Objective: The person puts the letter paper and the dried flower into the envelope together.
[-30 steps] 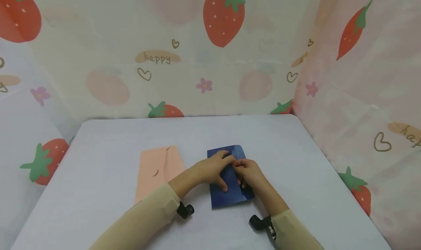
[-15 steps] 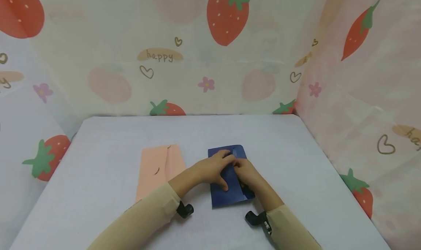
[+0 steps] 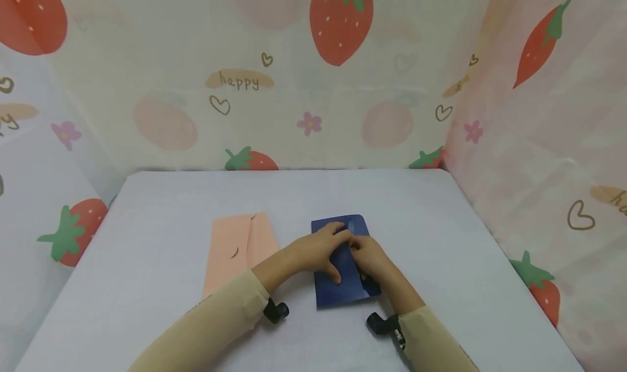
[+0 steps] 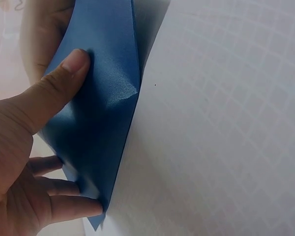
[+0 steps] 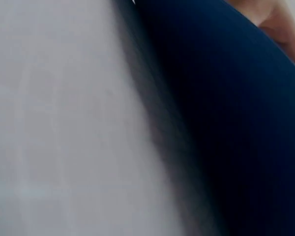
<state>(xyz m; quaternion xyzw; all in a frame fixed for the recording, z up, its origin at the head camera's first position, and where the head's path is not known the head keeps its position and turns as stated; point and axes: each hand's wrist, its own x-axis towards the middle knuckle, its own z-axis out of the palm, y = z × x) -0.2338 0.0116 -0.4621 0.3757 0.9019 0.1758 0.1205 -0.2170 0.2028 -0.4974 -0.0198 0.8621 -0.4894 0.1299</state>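
A dark blue paper envelope [image 3: 340, 295] lies on the table with its flap side toward the right. Spread across its face, my left hand [image 3: 315, 249] presses it down, thumb apart from the fingers. The left wrist view shows the thumb [image 4: 71, 66] on the blue paper [image 4: 110, 73] and the other fingertips along its edge. My right hand [image 3: 371, 258] pinches the envelope at the opening beside the flap, close to the left fingertips; its fingertips are partly hidden. In the right wrist view the blue envelope [image 5: 236, 108] fills the right side.
A pink envelope [image 3: 230, 252] with a thin dark curved mark lies left of the blue one, partly under the left forearm. The white table [image 3: 161, 225] is bordered at the back by a strawberry-print cloth [image 3: 264, 122].
My right hand has shifted slightly inward at the envelope's opening, its fingers now tucked closer to the left fingertips. The left hand stays in place; the head view has tilted a little.
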